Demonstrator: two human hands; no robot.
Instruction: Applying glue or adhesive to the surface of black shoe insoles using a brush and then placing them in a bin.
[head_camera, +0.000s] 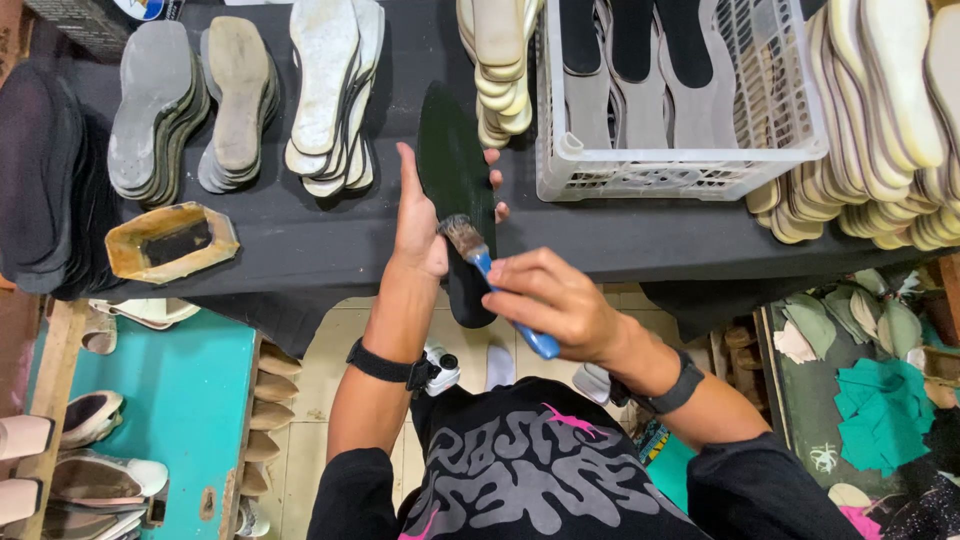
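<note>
Hands first: your left hand (418, 222) is wrapped round the dark insole (458, 190), thumb on one edge, fingers on the other, holding it up over the table (300, 240). Your right hand (548, 300) pinches the blue brush (492, 272) w/ bristles on the insole's middle. Insole looks thin, light & bendy, so I'd say grip it by the edges, near the middle. Glue tray (170, 241) sits to the left.
</note>
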